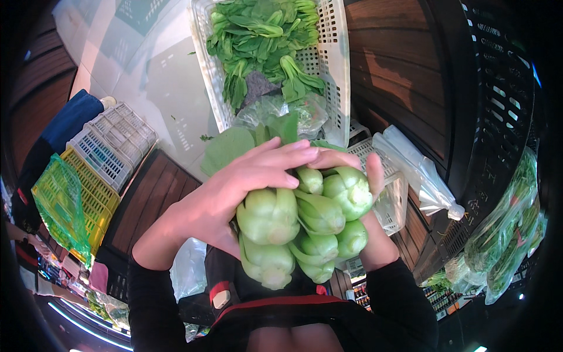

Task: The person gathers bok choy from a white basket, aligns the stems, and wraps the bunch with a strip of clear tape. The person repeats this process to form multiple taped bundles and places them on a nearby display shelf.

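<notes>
Close to my chest I hold a bunch of several bok choy heads point(319, 211), their pale green root ends facing me and their leaves pointing away. My left hand point(246, 180) wraps the bunch from the left and over its top. From the right, my right hand point(352, 171) grips it, partly hidden behind the heads, with one fingertip upright beside the rightmost one. Fingers of both hands meet over the top. Beyond them, a white perforated plastic crate point(336, 66) holds loose leafy greens point(264, 35), a dark grey cloth-like piece point(259, 86) and clear plastic film point(286, 110).
White and yellow plastic crates point(112, 149) with a green mesh bag point(63, 198) stand at left. A clear bag roll point(418, 171) lies at right by a smaller white basket point(396, 202). Bagged greens point(506, 237) are at far right. Part of another person shows at far left.
</notes>
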Available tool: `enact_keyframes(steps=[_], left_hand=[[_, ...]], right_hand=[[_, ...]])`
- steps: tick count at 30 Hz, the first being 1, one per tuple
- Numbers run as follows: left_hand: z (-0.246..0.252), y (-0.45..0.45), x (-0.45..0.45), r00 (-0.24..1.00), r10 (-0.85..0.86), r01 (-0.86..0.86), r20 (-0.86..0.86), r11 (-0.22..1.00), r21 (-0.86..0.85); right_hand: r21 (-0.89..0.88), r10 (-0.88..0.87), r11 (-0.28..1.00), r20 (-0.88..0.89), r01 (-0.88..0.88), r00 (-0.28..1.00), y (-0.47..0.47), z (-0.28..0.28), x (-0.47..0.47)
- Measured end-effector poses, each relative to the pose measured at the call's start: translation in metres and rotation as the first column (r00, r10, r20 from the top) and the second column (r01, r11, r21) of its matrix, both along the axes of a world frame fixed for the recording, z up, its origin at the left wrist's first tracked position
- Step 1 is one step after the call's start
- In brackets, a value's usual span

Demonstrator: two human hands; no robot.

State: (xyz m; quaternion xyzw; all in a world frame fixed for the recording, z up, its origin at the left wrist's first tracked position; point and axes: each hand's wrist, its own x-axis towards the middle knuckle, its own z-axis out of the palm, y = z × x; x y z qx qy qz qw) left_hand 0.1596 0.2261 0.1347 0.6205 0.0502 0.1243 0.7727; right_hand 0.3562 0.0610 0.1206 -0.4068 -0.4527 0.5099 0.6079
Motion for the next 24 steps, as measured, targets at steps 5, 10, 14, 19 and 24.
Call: enact_keyframes(steps=[5, 10, 14, 19, 24], left_hand=[[0.007, -0.004, -0.003, 0.999, 0.041, -0.038, 0.018, 0.99, -0.139], [0.0, -0.019, -0.002, 0.99, 0.14, -0.124, 0.025, 0.934, -0.335], [-0.013, -0.025, -0.003, 0.981, 0.188, -0.157, 0.037, 0.898, -0.41], [-0.036, -0.018, -0.01, 0.988, 0.154, -0.063, 0.024, 0.532, -0.844], [-0.066, -0.038, -0.016, 0.957, 0.291, -0.054, -0.018, 0.116, -0.992]], right_hand=[[-0.046, 0.024, 0.999, -0.011, -0.024, 1.0, 0.003, -0.003, 0.001], [-0.11, 0.033, 0.993, -0.036, -0.036, 0.999, 0.006, -0.004, -0.003], [-0.168, 0.02, 0.986, -0.027, -0.024, 0.999, 0.011, 0.003, -0.01], [-0.232, -0.018, 0.973, -0.049, 0.006, 0.999, 0.033, 0.036, -0.036], [-0.454, -0.01, 0.891, 0.039, 0.027, 0.999, 0.032, 0.037, -0.059]])
